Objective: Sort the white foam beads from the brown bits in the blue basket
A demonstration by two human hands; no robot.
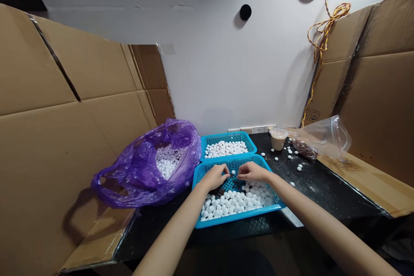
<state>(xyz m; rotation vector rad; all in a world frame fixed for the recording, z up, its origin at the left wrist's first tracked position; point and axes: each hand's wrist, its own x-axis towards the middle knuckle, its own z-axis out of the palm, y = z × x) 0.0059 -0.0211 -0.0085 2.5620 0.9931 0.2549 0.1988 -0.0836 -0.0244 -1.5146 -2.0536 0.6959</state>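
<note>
Balls (231, 203) are heaped along the near edge of the front blue basket (226, 221), set near the counter's (326, 189) front edge, and a single white ball (233, 172) is seen between left hand (216, 177) and right hand (252, 171), whose fingers are curled, their grip being indeterminable.

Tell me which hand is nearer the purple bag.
Left. The left hand is right of the purple bag, over the near basket; the right hand is farther right.
</note>
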